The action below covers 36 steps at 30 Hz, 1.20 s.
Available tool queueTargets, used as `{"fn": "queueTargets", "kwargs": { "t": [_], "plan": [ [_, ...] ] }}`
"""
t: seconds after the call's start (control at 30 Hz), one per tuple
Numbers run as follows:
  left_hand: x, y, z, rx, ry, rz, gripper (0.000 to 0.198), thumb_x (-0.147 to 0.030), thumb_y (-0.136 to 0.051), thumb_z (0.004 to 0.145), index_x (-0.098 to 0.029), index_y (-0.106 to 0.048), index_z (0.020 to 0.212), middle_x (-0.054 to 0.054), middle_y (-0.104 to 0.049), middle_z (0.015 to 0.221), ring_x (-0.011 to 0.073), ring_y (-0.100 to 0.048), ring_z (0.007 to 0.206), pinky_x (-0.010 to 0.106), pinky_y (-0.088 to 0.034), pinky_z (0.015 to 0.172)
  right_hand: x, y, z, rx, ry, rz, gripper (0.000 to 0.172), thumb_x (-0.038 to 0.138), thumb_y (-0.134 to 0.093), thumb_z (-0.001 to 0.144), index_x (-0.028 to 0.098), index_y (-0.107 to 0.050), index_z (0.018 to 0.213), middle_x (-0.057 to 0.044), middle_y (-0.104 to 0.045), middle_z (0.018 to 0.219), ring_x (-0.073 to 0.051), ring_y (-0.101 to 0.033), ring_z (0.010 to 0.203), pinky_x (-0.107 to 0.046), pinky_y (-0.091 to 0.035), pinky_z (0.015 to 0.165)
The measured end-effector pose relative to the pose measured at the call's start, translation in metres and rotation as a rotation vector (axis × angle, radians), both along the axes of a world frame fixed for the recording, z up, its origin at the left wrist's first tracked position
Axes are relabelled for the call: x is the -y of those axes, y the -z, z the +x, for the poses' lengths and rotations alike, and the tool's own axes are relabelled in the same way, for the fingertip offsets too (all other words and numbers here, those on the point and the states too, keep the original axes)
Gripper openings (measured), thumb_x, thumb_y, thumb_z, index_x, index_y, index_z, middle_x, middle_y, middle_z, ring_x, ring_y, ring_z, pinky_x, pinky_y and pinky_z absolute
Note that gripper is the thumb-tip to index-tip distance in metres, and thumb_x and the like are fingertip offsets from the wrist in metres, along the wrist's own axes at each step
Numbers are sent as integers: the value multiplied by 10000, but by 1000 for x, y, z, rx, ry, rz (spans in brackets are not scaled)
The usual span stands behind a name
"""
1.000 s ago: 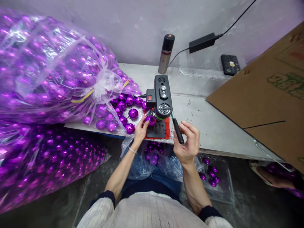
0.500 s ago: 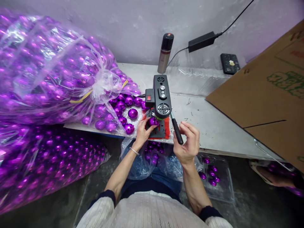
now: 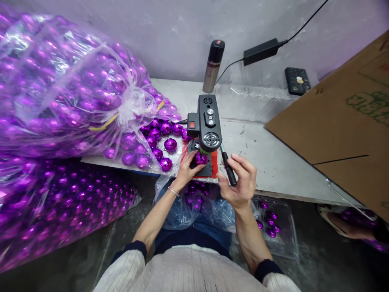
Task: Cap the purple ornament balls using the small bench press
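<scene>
Under the front end of a small black lever press [image 3: 209,121], my left hand [image 3: 186,169] grips a shiny purple faceted bauble [image 3: 201,158] between thumb and fingers. The bauble sits just above the press's dark base plate, which lies on a red patch. My right hand [image 3: 241,180] is beside the press's black lever handle [image 3: 229,169], thumb and fingers spread on either side of it. Whether a fingertip touches the handle is hard to see. More loose baubles [image 3: 170,144] lie on the worktop left of the press.
A large clear bag of purple baubles [image 3: 69,93] fills the left, with another bag [image 3: 67,207] below. A spray can [image 3: 213,67] and power adapter [image 3: 261,52] stand behind. A cardboard box [image 3: 331,117] is at right. Several baubles lie in a clear tray [image 3: 291,235] below the worktop [image 3: 258,162].
My left hand and the bauble have shifted slightly right and toward me, out from beneath the press head. My right thumb has moved away from the lever handle, widening the hand.
</scene>
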State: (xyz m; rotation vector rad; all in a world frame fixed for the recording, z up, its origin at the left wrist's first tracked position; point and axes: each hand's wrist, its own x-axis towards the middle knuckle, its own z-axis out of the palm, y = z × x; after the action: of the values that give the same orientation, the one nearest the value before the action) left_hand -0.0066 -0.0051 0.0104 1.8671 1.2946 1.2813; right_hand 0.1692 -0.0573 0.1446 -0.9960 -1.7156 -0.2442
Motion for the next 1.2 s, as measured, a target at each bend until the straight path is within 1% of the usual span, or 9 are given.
{"fn": "queueTargets", "kwargs": {
  "t": [0.13, 0.23, 0.3, 0.37, 0.5, 0.63, 0.87, 1.1, 1.2],
  "plan": [
    [-1, 5, 3, 11, -6, 37, 615, -493, -738, 879, -192, -588, 1394, 155, -689, 1353, 294, -655, 1279, 525, -474, 1156, -8, -6, -5, -26, -130, -28, 320, 334, -609, 960, 196, -594, 1249, -119, -714, 1136, -209, -725, 963, -349, -647, 724],
    [-1, 7, 3, -1, -10, 36, 617, -491, -755, 865, -197, -598, 1384, 152, -698, 1340, 293, -668, 1261, 526, -466, 1166, -11, -3, -12, -72, -144, -63, 107, 300, -551, 985, 219, -621, 981, -56, -726, 918, -174, -714, 807, -314, -597, 670],
    [-1, 7, 2, -6, -13, 24, 624, -494, -765, 856, -203, -603, 1383, 150, -698, 1338, 295, -665, 1267, 522, -472, 1163, -13, 5, -17, -117, -112, -74, 172, 232, -511, 991, 221, -578, 833, -21, -679, 783, -139, -659, 695, -277, -536, 620],
    [-1, 8, 2, -1, -8, 25, 633, -500, -769, 850, -203, -604, 1384, 153, -697, 1338, 298, -659, 1276, 518, -487, 1152, -14, 17, -20, -142, -93, -57, 230, 196, -472, 997, 222, -539, 778, -4, -630, 724, -120, -599, 629, -262, -486, 588],
    [0, 9, 3, -13, -22, 21, 635, -519, -772, 843, -206, -614, 1372, 150, -698, 1336, 298, -662, 1273, 521, -493, 1147, -18, 43, -21, -143, -133, 8, 287, 263, -404, 1030, 233, -501, 761, -3, -597, 717, -126, -547, 602, -285, -459, 598],
    [1, 9, 4, -21, -33, 23, 634, -514, -780, 838, -208, -617, 1369, 148, -706, 1323, 299, -669, 1264, 525, -497, 1142, -20, 57, -21, -186, -131, 29, 286, 286, -395, 1031, 237, -499, 769, -2, -599, 724, -138, -542, 600, -323, -473, 632],
    [3, 7, 5, 9, -18, 30, 630, -492, -757, 866, -211, -591, 1405, 153, -691, 1345, 295, -661, 1276, 511, -507, 1132, -20, 67, -22, -203, -103, 60, 300, 301, -375, 1042, 237, -488, 771, 7, -587, 719, -134, -538, 593, -343, -485, 676],
    [3, 6, 4, -27, -16, 12, 625, -459, -784, 849, -214, -597, 1393, 142, -702, 1332, 294, -666, 1270, 509, -495, 1147, -26, 77, -21, -169, -116, 106, 291, 294, -371, 1041, 237, -484, 779, 9, -590, 704, -131, -546, 584, -324, -479, 623],
    [1, 6, 5, -17, -5, 36, 614, -452, -781, 852, -213, -599, 1388, 146, -706, 1322, 293, -671, 1260, 512, -504, 1136, -28, 74, -22, -126, -120, 141, 315, 290, -374, 1042, 240, -472, 746, 15, -588, 694, -123, -552, 572, -302, -481, 588]
  ]
}}
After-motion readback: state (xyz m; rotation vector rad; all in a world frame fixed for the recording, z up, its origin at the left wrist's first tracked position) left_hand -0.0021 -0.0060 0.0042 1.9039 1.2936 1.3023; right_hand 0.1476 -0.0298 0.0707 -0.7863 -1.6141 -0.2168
